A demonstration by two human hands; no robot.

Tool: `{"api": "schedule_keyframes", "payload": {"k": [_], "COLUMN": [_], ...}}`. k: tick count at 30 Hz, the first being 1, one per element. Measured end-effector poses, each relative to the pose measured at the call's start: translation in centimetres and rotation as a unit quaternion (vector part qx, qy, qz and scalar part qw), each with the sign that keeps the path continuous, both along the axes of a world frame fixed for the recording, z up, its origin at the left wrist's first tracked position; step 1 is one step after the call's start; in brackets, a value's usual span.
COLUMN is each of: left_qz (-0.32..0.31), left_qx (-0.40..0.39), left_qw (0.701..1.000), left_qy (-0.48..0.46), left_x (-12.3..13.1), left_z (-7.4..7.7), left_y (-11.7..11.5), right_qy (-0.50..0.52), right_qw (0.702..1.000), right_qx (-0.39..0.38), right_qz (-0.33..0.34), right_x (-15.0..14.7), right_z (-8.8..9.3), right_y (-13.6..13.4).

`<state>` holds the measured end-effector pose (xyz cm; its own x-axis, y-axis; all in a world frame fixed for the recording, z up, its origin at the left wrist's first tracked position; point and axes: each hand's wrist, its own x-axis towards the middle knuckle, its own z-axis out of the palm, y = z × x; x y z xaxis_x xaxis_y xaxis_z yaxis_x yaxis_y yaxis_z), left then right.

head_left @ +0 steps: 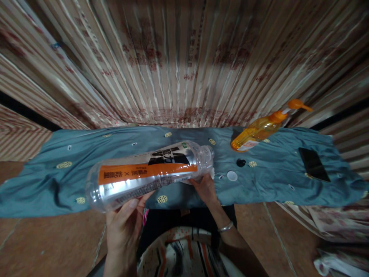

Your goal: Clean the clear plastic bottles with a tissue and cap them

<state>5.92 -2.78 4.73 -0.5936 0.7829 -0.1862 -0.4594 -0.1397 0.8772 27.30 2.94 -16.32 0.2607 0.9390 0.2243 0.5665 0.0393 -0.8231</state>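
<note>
Left hand (125, 219) grips one bottle (150, 173) over the cloth (43, 188); right hand (206, 188) meets its neck, grip hidden, cannot tell. From the neck: one pump bottle (255, 134) at two o'clock, one phone (313, 164) at three, one disc (232, 176) at four.

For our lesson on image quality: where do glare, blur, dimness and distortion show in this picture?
Head view: glints on the large bottle; its smallest print too soft to read; the striped backdrop dim toward the top; the pump bottle leaning outward, probably from wide-angle stretch.
</note>
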Motion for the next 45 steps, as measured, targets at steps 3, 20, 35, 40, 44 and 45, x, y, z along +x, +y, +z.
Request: {"api": "schedule_keyframes", "payload": {"k": [3,20,35,40,44,45], "left_qz": [-0.001,0.003,0.009,0.012,0.012,0.012], "left_qx": [0.0,0.005,0.022,0.014,0.007,0.007], "left_qw": [1.0,1.0,1.0,1.0,1.0,1.0], "left_qy": [0.007,0.009,-0.012,-0.001,0.008,0.01], "left_x": [0.1,0.3,0.2,0.0,-0.1,-0.1], "left_z": [0.1,0.7,0.6,0.2,-0.1,-0.1], "left_y": [0.0,0.2,0.1,0.1,0.0,0.0], "right_qy": [-0.002,-0.006,-0.025,-0.026,-0.02,-0.018], "right_qw": [1.0,1.0,1.0,0.999,1.0,1.0], "right_qx": [0.006,-0.009,0.01,0.02,0.018,0.016], "right_qz": [0.006,0.014,0.0,0.001,0.005,0.005], "right_x": [0.0,0.4,0.0,0.2,0.1,0.1], "right_z": [-0.2,-0.7,-1.2,-1.4,-1.2,-1.2], "right_y": [0.0,0.0,0.1,0.1,0.0,0.0]}}
